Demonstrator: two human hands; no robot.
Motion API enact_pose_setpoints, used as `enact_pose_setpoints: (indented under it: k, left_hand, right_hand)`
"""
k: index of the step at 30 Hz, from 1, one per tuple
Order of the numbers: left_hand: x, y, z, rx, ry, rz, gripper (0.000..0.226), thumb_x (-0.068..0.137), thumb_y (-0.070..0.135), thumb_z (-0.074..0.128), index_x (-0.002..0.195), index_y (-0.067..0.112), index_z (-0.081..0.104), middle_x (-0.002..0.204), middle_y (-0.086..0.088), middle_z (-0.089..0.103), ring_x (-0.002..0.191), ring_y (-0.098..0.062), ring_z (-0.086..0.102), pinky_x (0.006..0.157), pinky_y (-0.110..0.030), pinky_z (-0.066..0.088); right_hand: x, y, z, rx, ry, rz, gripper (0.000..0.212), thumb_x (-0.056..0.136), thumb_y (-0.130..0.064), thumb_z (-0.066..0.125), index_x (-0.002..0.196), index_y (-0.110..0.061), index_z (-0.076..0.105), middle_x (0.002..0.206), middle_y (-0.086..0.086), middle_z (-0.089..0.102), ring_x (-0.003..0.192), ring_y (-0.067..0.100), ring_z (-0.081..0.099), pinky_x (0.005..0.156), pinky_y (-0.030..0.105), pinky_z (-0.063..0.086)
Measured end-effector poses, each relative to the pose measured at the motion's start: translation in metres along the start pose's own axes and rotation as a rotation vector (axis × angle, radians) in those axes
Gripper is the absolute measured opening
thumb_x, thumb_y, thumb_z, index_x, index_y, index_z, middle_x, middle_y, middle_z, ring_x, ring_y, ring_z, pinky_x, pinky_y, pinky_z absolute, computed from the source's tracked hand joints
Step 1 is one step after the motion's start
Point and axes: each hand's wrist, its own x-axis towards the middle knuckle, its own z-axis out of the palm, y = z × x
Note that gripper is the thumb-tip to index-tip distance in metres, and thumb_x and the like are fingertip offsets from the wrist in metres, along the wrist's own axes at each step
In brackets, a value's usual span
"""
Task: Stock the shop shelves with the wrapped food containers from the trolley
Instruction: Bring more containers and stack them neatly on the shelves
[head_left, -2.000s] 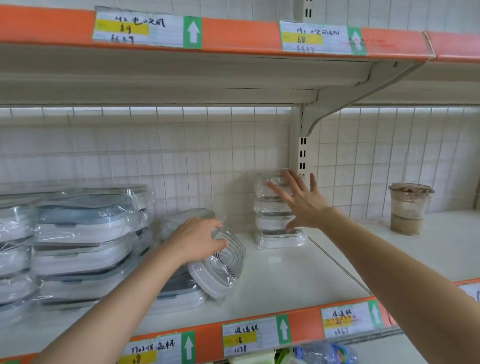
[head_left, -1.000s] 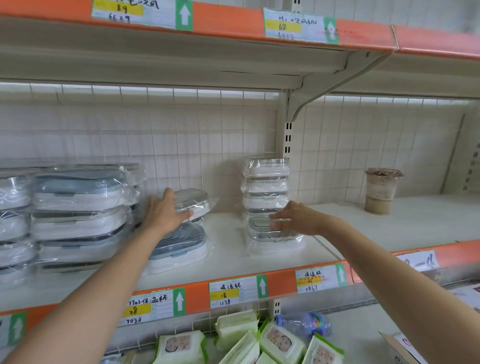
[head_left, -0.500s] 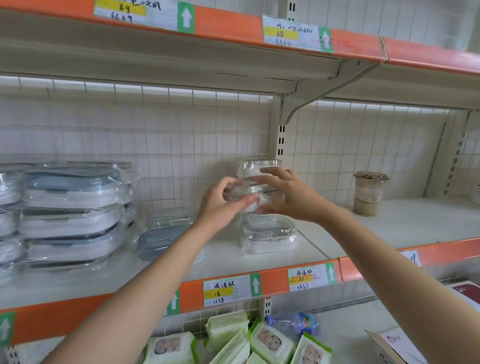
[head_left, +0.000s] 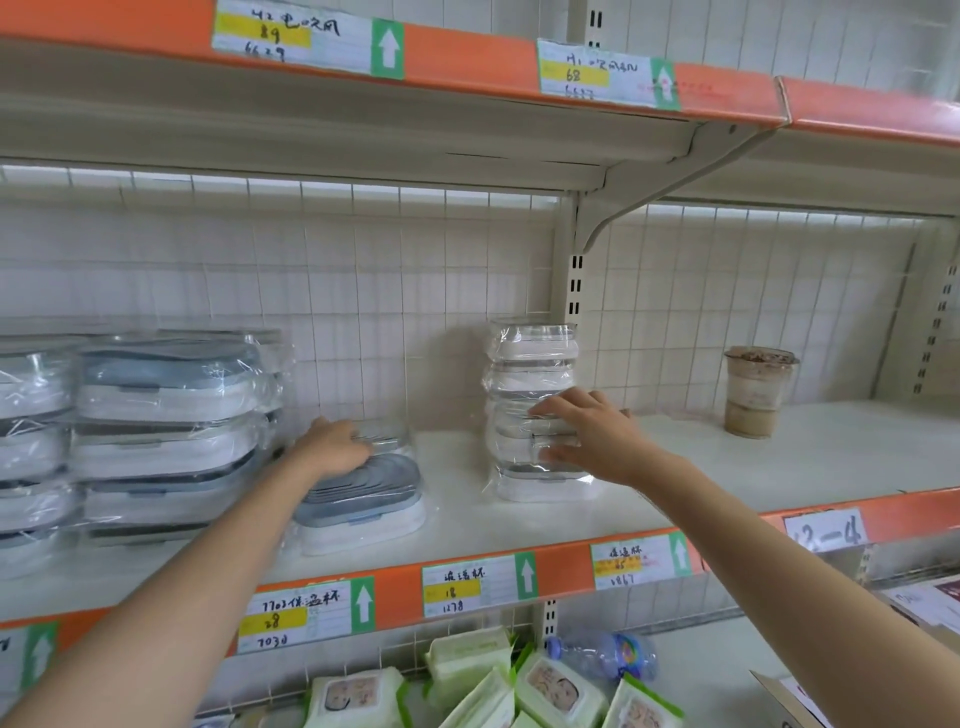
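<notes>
A stack of small clear wrapped containers stands on the white shelf by the upright post. My right hand grips one container in the middle of that stack, fingers above it and thumb below. To the left lies a grey-lidded wrapped container with a small clear container on top. My left hand lies over the near side of this small container with fingers curled on it. Tall piles of larger wrapped containers fill the shelf's left end.
A plastic cup with a brown drink stands on the shelf to the right, with bare shelf around it. The upper shelf hangs overhead. Below are green wipe packs, a bottle and a cardboard box.
Both hands had lifted the upper clear containers off the stack; these now sit back on it. My left hand has moved left to the small container on the grey-lidded one.
</notes>
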Motion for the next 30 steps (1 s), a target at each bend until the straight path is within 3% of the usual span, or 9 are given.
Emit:
enact_pose_setpoints:
  k: [4,8,11,14,16,19,23,27,30]
  left_hand:
    - [-0.004,0.008,-0.004,-0.038,-0.135,0.020,0.080,0.059,0.039,0.059,0.137,0.029,0.042,0.136,-0.011,0.024,0.129,-0.033,0.035,0.109,-0.036,0.031]
    - [0.000,0.018,0.005,0.021,-0.120,0.046,0.068,0.080,0.033,0.063,0.142,0.032,0.034,0.135,-0.014,0.021,0.130,-0.035,0.029,0.107,-0.033,0.032]
    - [0.003,0.016,0.007,-0.051,-0.119,0.074,0.067,0.082,0.031,0.068,0.141,0.027,0.036,0.139,-0.014,0.027,0.129,-0.032,0.035,0.105,-0.031,0.035]
    - [-0.004,0.013,0.006,-0.155,-0.001,0.125,0.069,0.071,0.032,0.081,0.130,0.020,0.048,0.136,-0.010,0.040,0.122,-0.025,0.046,0.095,-0.026,0.037]
    - [-0.010,0.016,0.000,-0.254,0.146,0.123,0.075,0.063,0.037,0.086,0.126,0.019,0.051,0.130,-0.010,0.041,0.118,-0.026,0.048,0.096,-0.029,0.038]
    - [-0.021,0.034,-0.018,-0.424,0.306,0.158,0.076,0.060,0.040,0.086,0.125,0.021,0.051,0.124,-0.009,0.039,0.119,-0.026,0.046,0.098,-0.030,0.037]
    - [-0.042,0.082,-0.026,-0.526,0.299,0.361,0.072,0.061,0.043,0.086,0.123,0.028,0.053,0.125,-0.002,0.038,0.119,-0.015,0.041,0.093,-0.022,0.031]
    - [-0.053,0.104,-0.021,-0.558,0.229,0.495,0.072,0.072,0.039,0.079,0.134,0.026,0.045,0.137,0.002,0.043,0.122,-0.013,0.044,0.092,-0.021,0.033]
    - [-0.054,0.090,-0.021,-0.629,0.020,0.554,0.070,0.083,0.022,0.072,0.142,0.017,0.036,0.145,-0.001,0.041,0.125,-0.016,0.048,0.095,-0.021,0.038]
  right_hand:
    - [0.003,-0.006,-0.007,-0.057,-0.028,0.015,0.048,0.089,-0.042,0.058,0.133,-0.033,0.042,0.139,-0.005,0.040,0.129,0.021,0.035,0.100,0.040,0.027]
    - [0.004,-0.010,-0.011,-0.057,-0.057,0.013,0.051,0.088,-0.036,0.059,0.135,-0.028,0.043,0.138,-0.001,0.042,0.128,0.022,0.040,0.105,0.040,0.027]
    - [0.006,-0.009,-0.015,-0.061,-0.069,0.013,0.050,0.088,-0.028,0.059,0.135,-0.026,0.043,0.139,0.000,0.046,0.126,0.022,0.045,0.103,0.037,0.030]
    - [0.009,-0.005,-0.021,-0.090,-0.131,0.027,0.054,0.087,-0.025,0.059,0.138,-0.030,0.041,0.142,-0.002,0.046,0.127,0.021,0.045,0.104,0.037,0.032]
    - [0.009,-0.003,-0.027,-0.061,-0.168,0.023,0.061,0.086,-0.027,0.061,0.142,-0.030,0.038,0.147,-0.002,0.040,0.132,0.021,0.040,0.109,0.040,0.031]
    - [0.009,-0.009,-0.040,0.083,-0.024,-0.076,0.072,0.085,-0.035,0.066,0.147,-0.025,0.030,0.153,-0.002,0.027,0.139,0.019,0.028,0.114,0.039,0.026]
    - [0.012,-0.037,-0.049,0.120,0.167,-0.241,0.087,0.079,-0.043,0.072,0.149,-0.031,0.021,0.155,-0.006,0.019,0.139,0.019,0.022,0.110,0.038,0.028]
    - [0.017,-0.030,-0.044,0.120,0.151,-0.182,0.066,0.078,-0.035,0.074,0.138,-0.025,0.047,0.137,0.003,0.047,0.124,0.026,0.040,0.102,0.037,0.036]
    - [0.011,-0.006,-0.044,0.133,0.170,-0.089,0.042,0.086,-0.024,0.067,0.126,-0.019,0.059,0.124,0.007,0.057,0.111,0.026,0.053,0.094,0.036,0.045]
